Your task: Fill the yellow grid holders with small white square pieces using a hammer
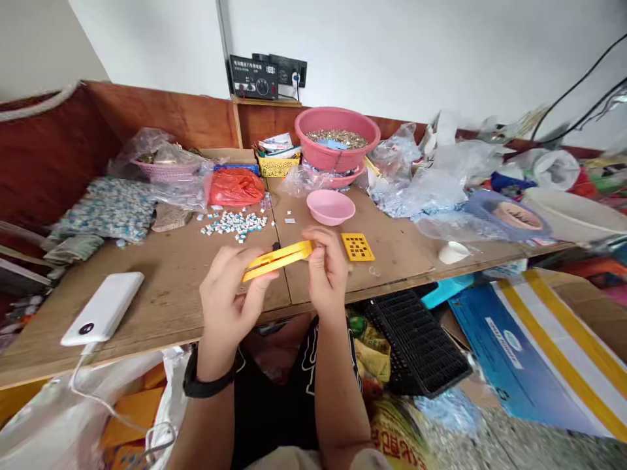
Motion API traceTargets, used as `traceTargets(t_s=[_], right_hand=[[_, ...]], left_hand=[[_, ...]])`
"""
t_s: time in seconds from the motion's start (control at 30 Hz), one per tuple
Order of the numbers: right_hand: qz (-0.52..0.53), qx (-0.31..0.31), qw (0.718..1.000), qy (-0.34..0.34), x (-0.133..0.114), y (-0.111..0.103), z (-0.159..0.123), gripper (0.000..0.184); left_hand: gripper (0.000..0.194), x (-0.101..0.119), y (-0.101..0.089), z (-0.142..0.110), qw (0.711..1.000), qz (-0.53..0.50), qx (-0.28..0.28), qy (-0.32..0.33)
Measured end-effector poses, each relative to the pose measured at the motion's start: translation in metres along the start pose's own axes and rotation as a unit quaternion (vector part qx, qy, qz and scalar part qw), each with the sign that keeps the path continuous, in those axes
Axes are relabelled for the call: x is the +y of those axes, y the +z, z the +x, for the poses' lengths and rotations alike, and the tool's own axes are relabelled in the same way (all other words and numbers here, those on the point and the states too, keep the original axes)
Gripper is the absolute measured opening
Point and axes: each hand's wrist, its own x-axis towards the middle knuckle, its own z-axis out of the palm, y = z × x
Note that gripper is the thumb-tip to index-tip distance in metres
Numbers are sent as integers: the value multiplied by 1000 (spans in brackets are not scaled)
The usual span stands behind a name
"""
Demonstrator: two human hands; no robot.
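Left hand point(228, 300), right hand point(326, 269) raised close together, fingers curled, pinching between them.

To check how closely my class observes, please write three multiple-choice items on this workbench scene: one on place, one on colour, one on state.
1. Where is the square yellow perforated plastic plate?
A) Inside a bowl
B) On the wooden table
C) On the floor

2. What colour is the large round plastic basin holding granular material?
A) Blue
B) Black
C) Pink

3. How is the long yellow plastic strip held?
A) It lies untouched
B) In both hands
C) In one hand only

Answers:
1: B, it lies on the tabletop, right of the hands.
2: C, its rim and sides show pink.
3: B, the left hand and right hand both grip it.
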Motion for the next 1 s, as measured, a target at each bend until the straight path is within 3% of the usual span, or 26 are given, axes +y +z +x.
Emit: traceTargets(t_s=[0.13,0.2,0.43,0.57,0.67,0.73,0.87,1.0], right_hand=[[10,-58,998,-7,-11,-7,1,44],[5,-73,997,-3,-16,-7,1,38],[41,7,999,6,-28,2,-6,38],[53,23,998,16,-24,10,-10,39],[79,50,995,37,-25,12,-7,34],[74,26,996,44,-31,9,-2,28],[23,-86,995,35,-43,-1,4,26],[13,-9,1000,-1,-37,7,-3,28]], left_hand=[[19,-5,-5,0,999,-6,-42,-5],[23,-5,-4,0,999,-7,-51,-8],[22,5,3,-1,999,-45,-6,19],[29,6,4,-5,997,-71,-16,-17],[32,2,11,-7,990,-127,33,-49],[27,-1,15,-8,987,-142,55,-54],[20,1,16,-7,992,-116,39,-27],[18,13,16,-5,996,-71,55,7]])
